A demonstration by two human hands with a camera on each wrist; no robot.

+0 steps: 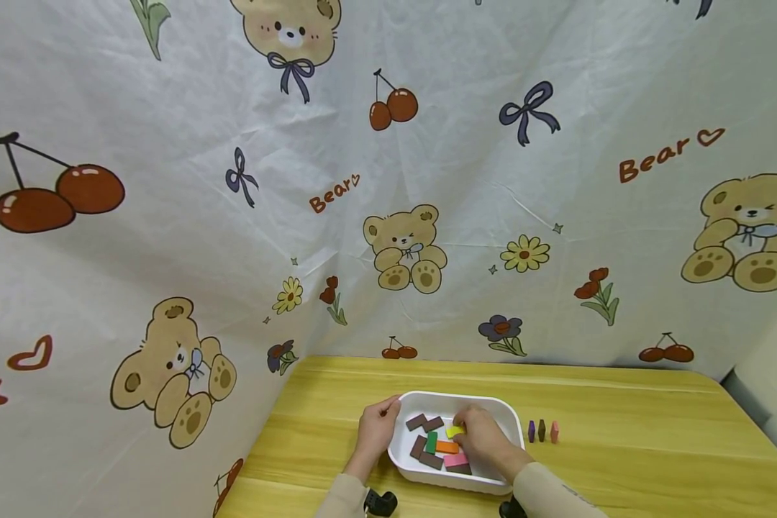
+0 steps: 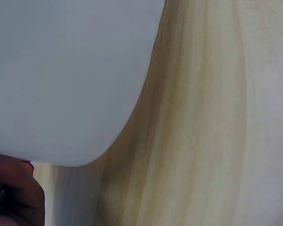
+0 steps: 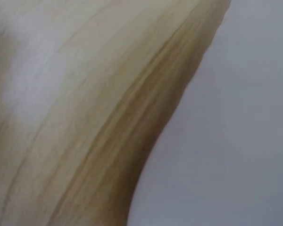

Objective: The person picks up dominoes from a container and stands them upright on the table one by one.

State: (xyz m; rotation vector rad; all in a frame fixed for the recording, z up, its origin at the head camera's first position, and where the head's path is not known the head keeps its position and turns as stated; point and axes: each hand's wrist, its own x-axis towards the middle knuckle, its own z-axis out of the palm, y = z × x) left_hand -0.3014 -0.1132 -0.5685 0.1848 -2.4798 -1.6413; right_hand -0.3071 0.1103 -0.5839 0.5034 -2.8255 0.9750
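as yellow block lies, seemingly lengthwise left-to-right

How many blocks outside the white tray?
3, all standing in a row on the table, right of the white tray: purple block nearest it, dark block in the middle, pink block farthest. The right sleeve could hide others.

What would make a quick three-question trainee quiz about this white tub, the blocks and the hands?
1. Which hand is at the yellow block?
2. True or false: the green block lies outside the white tub.
3. How many small blocks stand on the table to the right of the tub: a) two, b) three, c) five?

Key: 1. The right hand. 2. False, it lies inside. 3. b.
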